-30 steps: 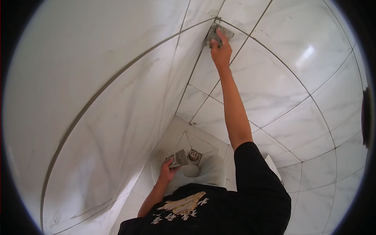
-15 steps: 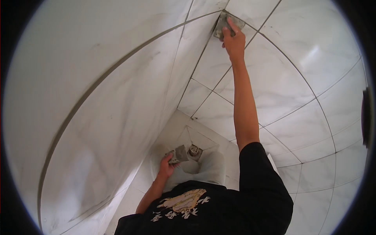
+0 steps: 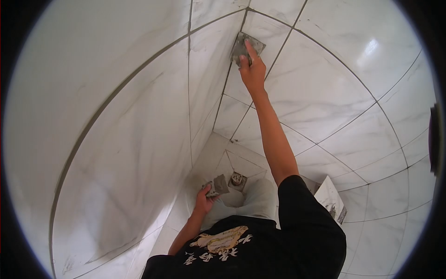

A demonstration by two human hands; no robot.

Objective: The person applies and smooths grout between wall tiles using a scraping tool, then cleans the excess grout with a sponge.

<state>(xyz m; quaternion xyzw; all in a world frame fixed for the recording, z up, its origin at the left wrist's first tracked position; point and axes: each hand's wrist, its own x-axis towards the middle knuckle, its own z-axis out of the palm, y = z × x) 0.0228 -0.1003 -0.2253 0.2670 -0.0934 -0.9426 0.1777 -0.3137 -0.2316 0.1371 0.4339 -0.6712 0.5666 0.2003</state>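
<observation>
My right hand [image 3: 253, 72] is stretched up to the wall corner, its fingers closed on a grey, mortar-smeared square plate [image 3: 247, 48]. The plate lies against the tiled wall [image 3: 320, 83], beside the dark vertical joint of the corner. Low in front of my body, my left hand [image 3: 204, 199] grips a second grey piece [image 3: 217, 186] coated with mortar, thumb on top. This piece is close to the floor drain opening [image 3: 237, 180], left of it.
White marbled tiles with dark joints cover the left wall [image 3: 125, 153] too. A loose white tile piece [image 3: 330, 197] with grey smears leans by my right upper arm. At the right edge is a dark object [image 3: 435, 139].
My right hand and the plate have moved down along the corner joint, away from the top corner. The view has shifted a little, showing more of the loose tile piece. My left hand still holds its piece.
</observation>
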